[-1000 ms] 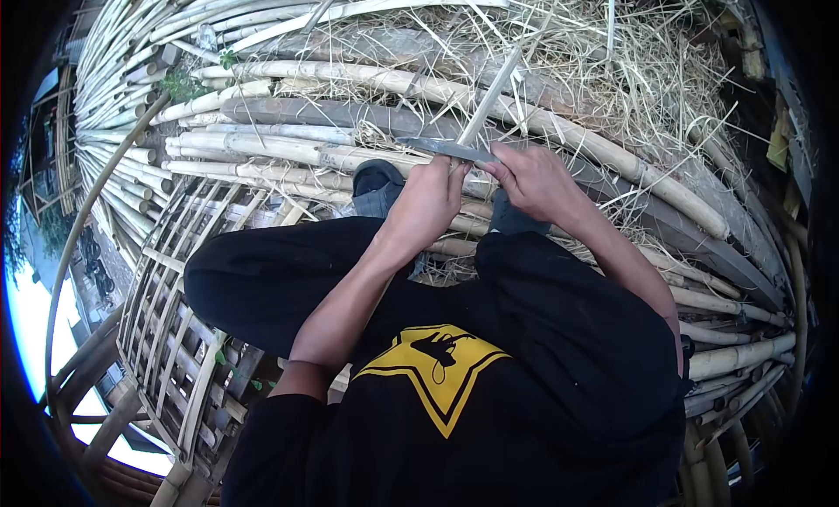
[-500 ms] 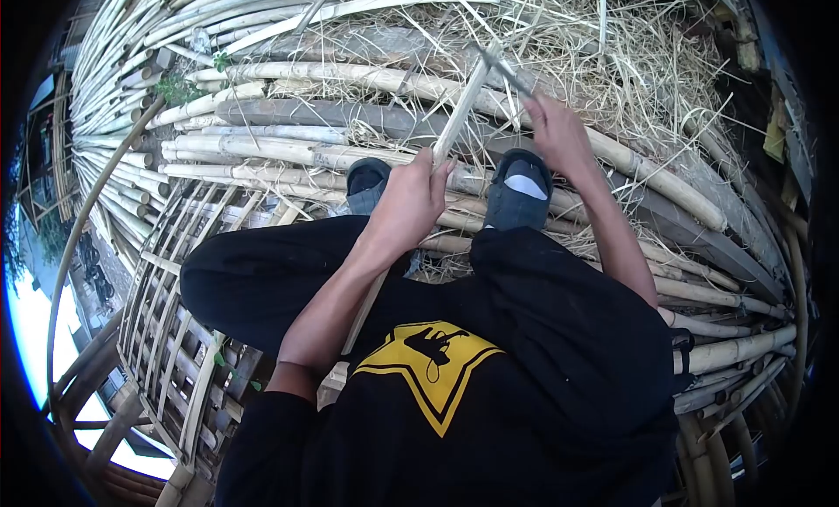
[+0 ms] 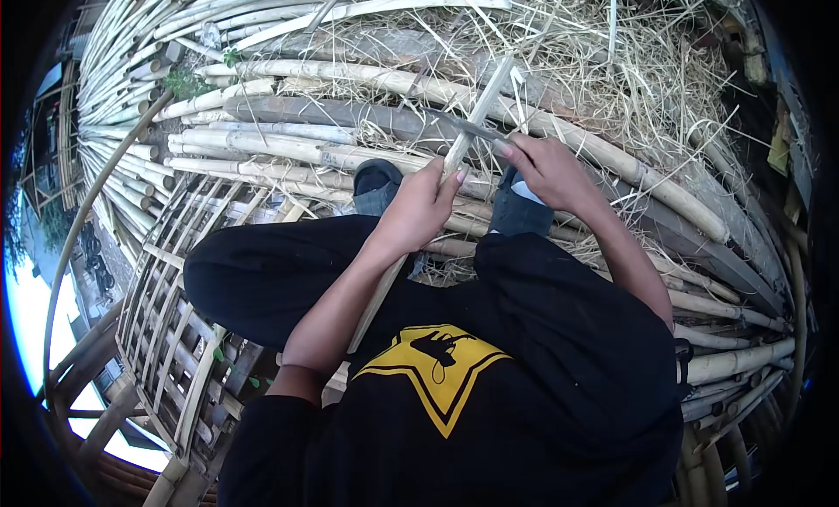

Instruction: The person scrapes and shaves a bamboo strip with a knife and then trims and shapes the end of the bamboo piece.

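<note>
My left hand (image 3: 418,206) is closed round a pale split bamboo strip (image 3: 486,98). The strip slants away from me, its far end over the shavings and its near end passing under my left forearm toward my lap. In my right hand (image 3: 552,173) is a knife (image 3: 463,126), gripped by its handle. The dark blade lies across the strip, a little beyond my left fingers, and points left. Most of the handle is hidden by my right fingers.
Bamboo poles (image 3: 262,145) lie side by side under my sandals (image 3: 519,211). Thin bamboo shavings (image 3: 647,114) cover the ground ahead and to the right. A woven bamboo lattice (image 3: 188,306) stands at my left knee. More poles (image 3: 743,357) lie at the right.
My right hand has drawn the knife back toward me along the strip, from near its far end to close by my left hand. The left hand keeps its hold and has shifted slightly right.
</note>
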The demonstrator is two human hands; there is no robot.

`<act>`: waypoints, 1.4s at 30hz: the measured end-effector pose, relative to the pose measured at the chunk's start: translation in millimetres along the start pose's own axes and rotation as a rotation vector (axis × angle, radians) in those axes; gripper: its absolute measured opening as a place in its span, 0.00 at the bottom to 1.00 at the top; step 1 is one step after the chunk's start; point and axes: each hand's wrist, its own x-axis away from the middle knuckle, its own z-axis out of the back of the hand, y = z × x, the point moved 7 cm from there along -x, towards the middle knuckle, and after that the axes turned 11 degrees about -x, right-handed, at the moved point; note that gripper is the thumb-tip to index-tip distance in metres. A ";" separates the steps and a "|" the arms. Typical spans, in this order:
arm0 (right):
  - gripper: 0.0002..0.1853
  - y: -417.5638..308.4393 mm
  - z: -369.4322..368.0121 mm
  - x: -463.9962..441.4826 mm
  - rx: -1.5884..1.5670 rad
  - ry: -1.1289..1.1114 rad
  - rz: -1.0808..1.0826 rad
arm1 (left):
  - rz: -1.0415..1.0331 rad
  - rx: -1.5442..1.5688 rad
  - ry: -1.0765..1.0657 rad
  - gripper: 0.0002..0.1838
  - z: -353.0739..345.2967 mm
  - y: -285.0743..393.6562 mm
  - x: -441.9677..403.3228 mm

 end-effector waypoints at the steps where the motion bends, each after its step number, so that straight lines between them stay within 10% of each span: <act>1: 0.24 0.4 -10.4 -2.2 -0.008 0.000 -0.001 | 0.004 -0.006 -0.004 0.16 -1.3 -0.6 2.3; 21: 0.23 49.0 50.7 -13.8 0.156 0.337 -0.026 | 0.027 -0.083 0.047 0.13 8.0 5.8 12.9; 34: 0.19 13.4 8.7 -12.0 0.189 0.175 0.379 | -0.039 -0.136 0.089 0.13 2.4 8.9 15.4; 38: 0.27 148.5 112.5 -49.0 0.295 0.541 -0.300 | -0.090 -0.135 0.002 0.13 -8.6 13.4 25.3; 42: 0.32 123.4 144.1 -13.1 0.130 0.702 -0.326 | -0.055 -0.070 -0.002 0.13 -1.6 19.3 19.6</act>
